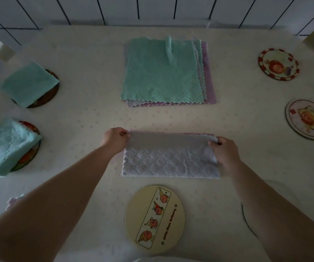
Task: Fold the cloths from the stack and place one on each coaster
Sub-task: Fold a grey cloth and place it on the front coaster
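Two coasters well to the left of the stack (163, 72) already carry folded teal cloths (28, 84) (7, 146). At least three decorated coasters to its right (278, 64) (307, 119) and the yellow coaster (154, 217) nearest the person lie bare, so most of the task seems left. The pale lilac cloth (169, 159) lies on the table between the stack and the yellow coaster, folded in half, its long axis running left to right and its fold facing the person. The left hand (114, 138) pinches its far left corner, and the right hand (225, 149) pinches the far right corner. Another fold looks due before placing.
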